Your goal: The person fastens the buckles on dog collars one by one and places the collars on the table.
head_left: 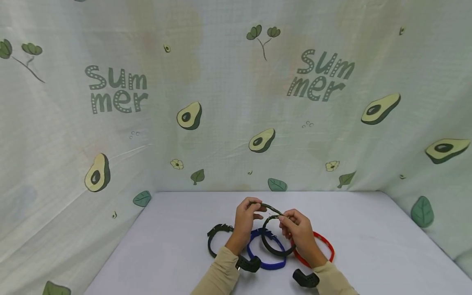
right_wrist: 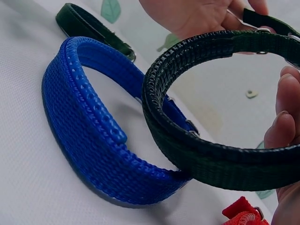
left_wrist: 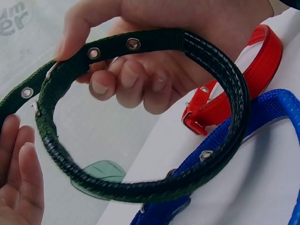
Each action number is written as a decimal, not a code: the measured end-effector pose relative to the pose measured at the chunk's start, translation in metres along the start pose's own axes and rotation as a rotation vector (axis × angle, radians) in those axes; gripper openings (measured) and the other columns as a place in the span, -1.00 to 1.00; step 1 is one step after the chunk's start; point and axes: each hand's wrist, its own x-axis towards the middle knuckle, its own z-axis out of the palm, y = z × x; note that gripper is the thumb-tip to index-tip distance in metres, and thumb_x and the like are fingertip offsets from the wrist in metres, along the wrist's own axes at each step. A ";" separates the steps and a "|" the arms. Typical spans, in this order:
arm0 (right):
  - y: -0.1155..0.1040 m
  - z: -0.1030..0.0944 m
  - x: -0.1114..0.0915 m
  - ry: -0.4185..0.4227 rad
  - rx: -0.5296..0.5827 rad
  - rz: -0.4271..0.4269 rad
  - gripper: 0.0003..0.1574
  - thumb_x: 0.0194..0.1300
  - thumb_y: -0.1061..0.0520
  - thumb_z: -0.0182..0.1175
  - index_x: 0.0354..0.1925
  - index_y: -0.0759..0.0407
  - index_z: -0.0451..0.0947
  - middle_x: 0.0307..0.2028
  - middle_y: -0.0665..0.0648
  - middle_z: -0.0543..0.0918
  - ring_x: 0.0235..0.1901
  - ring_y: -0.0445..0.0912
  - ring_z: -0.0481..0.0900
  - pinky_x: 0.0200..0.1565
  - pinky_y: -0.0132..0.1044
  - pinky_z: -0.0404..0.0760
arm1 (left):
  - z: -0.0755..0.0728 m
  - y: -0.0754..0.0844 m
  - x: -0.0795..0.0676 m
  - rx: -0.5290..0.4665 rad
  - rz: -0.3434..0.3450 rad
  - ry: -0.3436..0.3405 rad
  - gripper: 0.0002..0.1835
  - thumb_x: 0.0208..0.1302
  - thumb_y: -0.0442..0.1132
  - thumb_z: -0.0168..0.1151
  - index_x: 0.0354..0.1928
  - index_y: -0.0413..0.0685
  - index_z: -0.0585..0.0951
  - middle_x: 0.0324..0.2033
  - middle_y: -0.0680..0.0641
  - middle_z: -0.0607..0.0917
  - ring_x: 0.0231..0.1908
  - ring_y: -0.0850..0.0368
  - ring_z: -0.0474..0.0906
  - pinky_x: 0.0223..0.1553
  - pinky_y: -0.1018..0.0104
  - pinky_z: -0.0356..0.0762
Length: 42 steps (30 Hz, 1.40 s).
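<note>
Between both hands is a dark green dog collar (head_left: 277, 250), buckled into a loop, its lower curve overlapping the blue collar in the head view. My left hand (head_left: 244, 219) pinches the collar's free strap end, stretched out toward the upper left. With thumb and fingers, my right hand (head_left: 299, 231) grips the strap near the buckle. Metal eyelets (left_wrist: 133, 44) show along the strap in the left wrist view. Beneath the hands lies a blue collar (right_wrist: 93, 145), also looped.
A red collar (head_left: 328, 242) lies on the white table (head_left: 177, 229) by the right forearm. Another dark green collar (head_left: 211, 246) is left of the blue one, partly hidden by the left arm. Behind the table hangs a printed cloth (head_left: 225, 82).
</note>
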 end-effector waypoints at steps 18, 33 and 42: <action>-0.002 -0.003 -0.001 0.069 0.017 0.014 -0.73 0.40 0.19 0.25 -0.20 0.45 0.49 -0.48 0.27 0.60 -0.61 -0.09 0.50 -0.58 -0.27 0.53 | -0.002 -0.005 0.003 -0.010 -0.019 -0.015 -0.77 0.41 -0.32 0.10 -0.04 -0.36 0.56 -0.24 -0.24 0.72 -0.20 -0.03 0.70 -0.31 0.25 0.64; 0.000 -0.003 0.003 0.117 0.144 0.069 -0.70 0.49 0.26 0.05 0.01 0.52 0.48 -0.45 0.15 0.61 -0.62 -0.13 0.46 -0.62 -0.30 0.49 | 0.008 -0.015 -0.006 0.229 -0.062 -0.321 -0.71 0.42 -0.17 0.24 0.06 -0.17 0.62 -0.29 -0.01 0.72 -0.26 0.16 0.69 -0.26 0.30 0.62; -0.003 -0.001 0.004 0.122 0.154 0.082 -0.68 0.46 0.30 0.06 0.09 0.47 0.49 -0.58 0.16 0.53 -0.65 -0.10 0.44 -0.62 -0.31 0.49 | 0.012 -0.012 -0.010 0.226 -0.030 -0.306 -0.77 0.39 -0.26 0.24 0.00 -0.19 0.58 -0.28 -0.02 0.71 -0.32 0.14 0.69 -0.33 0.33 0.61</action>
